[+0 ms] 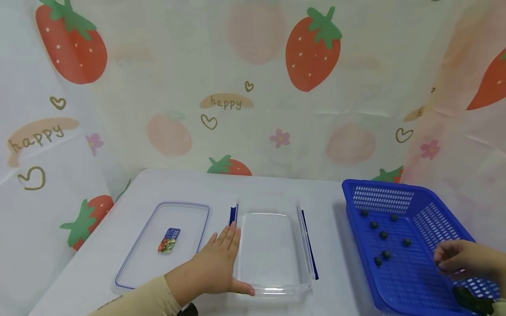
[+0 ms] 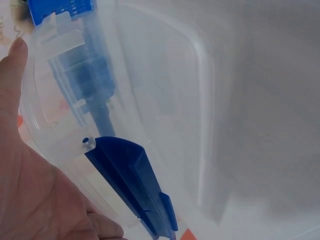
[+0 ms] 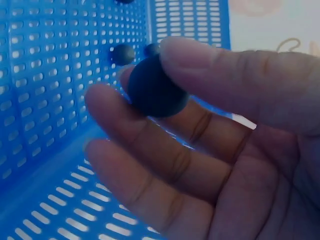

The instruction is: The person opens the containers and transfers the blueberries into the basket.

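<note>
My left hand [image 1: 215, 267] rests with straight fingers along the left wall of a clear plastic food container [image 1: 269, 256], thumb spread at its near corner. The left wrist view shows a dark blue locking clip [image 2: 130, 172] hanging from that container's side. Over the right part of the blue basket [image 1: 361, 263], my right hand [image 1: 460, 260] pinches a small dark round ball [image 3: 152, 90] between thumb and fingers. Several similar dark balls [image 1: 383, 235] lie scattered on the basket floor.
A clear lid [image 1: 144, 267] with a blue seal and a colourful label [image 1: 169, 240] lies flat left of the container. White cloth [image 1: 182, 186] covers the table. Behind it hangs a strawberry-print curtain [image 1: 261, 131].
</note>
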`<state>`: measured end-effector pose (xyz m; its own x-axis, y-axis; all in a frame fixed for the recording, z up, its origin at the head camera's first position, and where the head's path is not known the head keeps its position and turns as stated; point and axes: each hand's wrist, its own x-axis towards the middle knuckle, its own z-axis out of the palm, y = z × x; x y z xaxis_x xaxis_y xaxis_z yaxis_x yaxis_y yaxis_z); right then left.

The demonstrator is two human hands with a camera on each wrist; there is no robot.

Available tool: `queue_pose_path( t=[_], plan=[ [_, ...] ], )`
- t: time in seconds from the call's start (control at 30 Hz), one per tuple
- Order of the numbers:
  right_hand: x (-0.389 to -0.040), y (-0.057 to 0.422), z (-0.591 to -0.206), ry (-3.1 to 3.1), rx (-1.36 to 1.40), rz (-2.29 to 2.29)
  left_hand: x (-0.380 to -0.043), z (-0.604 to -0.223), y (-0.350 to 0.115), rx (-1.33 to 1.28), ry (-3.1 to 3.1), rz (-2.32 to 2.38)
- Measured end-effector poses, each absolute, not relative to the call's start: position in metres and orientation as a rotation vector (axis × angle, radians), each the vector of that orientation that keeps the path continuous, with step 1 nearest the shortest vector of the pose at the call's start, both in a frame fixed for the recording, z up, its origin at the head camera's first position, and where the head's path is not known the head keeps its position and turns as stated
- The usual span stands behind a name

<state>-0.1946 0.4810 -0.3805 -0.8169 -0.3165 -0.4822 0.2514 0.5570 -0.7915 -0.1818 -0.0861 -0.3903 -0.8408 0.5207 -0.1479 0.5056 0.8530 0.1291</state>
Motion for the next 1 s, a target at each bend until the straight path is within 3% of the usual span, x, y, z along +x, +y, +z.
queue_pose_path(
  t=[0.67,1.0],
  plan=[
    [-0.194,0.487,-0.377,2.286,0.112,-1.174,-0.182,-0.391,-0.086,0.831,2.875,0.157],
    [-0.2,0.485,-0.362,2.346,-0.056,-1.247,-0.18,-0.387,-0.09,0.818,2.859,0.152]
  ],
)
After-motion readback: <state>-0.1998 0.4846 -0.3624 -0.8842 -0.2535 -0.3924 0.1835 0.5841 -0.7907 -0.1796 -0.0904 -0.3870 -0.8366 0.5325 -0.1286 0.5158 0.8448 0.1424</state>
